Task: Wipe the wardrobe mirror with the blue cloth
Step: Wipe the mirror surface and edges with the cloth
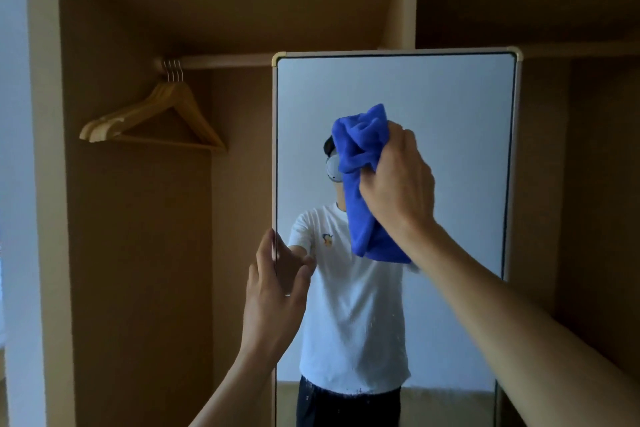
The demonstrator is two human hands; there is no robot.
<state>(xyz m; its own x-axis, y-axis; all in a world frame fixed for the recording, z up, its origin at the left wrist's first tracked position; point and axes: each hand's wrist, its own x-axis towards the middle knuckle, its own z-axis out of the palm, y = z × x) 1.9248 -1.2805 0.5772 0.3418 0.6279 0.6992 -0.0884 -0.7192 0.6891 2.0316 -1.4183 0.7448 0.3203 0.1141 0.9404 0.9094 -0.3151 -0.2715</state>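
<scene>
The right forearm (519, 305) reaches up from the lower right. At its end the right hand (398, 180) is clenched around a bunched blue cloth (363, 180). The wad sits against the glass in the upper middle of the mirror (450, 149), and a loose tail of cloth hangs below the fist. Bunching it this way probably gives a firm pad to press with.

The left hand (273, 291) grasps the mirror's left edge lower down, with the thumb on the front and the fingers along the frame. This is likely to steady the panel against the push of wiping.

A few specks show low on the glass, so that part looks not yet wiped.

Behind the mirror is the open wardrobe (138, 253). Its left bay holds a rail (221, 62) with several wooden hangers (156, 118) bunched together, and no clothes hang on them. What the upper compartments hold cannot be seen.
</scene>
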